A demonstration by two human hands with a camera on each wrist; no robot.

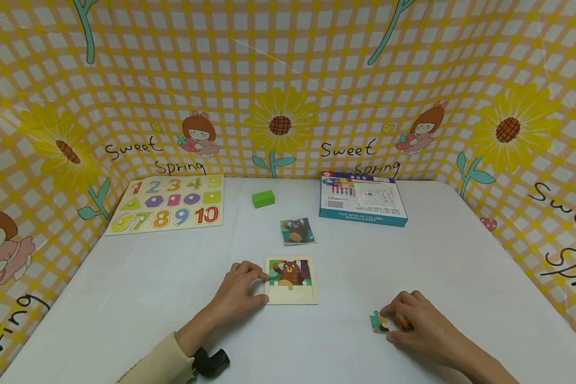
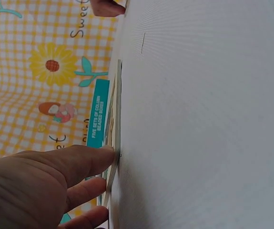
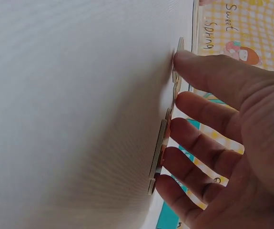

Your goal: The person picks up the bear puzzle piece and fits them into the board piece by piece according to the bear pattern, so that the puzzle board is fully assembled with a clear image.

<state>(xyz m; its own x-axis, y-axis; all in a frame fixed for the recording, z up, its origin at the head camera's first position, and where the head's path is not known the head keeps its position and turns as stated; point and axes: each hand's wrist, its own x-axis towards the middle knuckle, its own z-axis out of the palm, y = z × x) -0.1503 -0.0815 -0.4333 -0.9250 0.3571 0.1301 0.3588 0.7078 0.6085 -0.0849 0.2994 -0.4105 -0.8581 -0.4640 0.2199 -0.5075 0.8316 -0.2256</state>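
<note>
A square puzzle board (image 1: 292, 296) lies in front of me, its upper part filled with a bear picture (image 1: 290, 272) and its lower strip bare. My left hand (image 1: 240, 293) is at the board's left edge, with thumb and fingertips spread along that edge. In the left wrist view the thumb (image 2: 91, 161) touches the thin side of the board (image 2: 117, 114). Off to the right, my right hand (image 1: 420, 325) reaches over loose puzzle pieces (image 1: 375, 323), teal, white and orange. The right wrist view shows its thumb and fingertips touching these flat pieces (image 3: 157, 152), spread along them; the hand partly hides them.
Behind the board lies a bear picture card (image 1: 297, 231). Farther back are a green block (image 1: 263, 199), a number board (image 1: 165, 205) at left and a teal-edged box (image 1: 363, 200) at right. A black object (image 1: 212, 364) is by the left sleeve. Patterned cloth walls surround the table.
</note>
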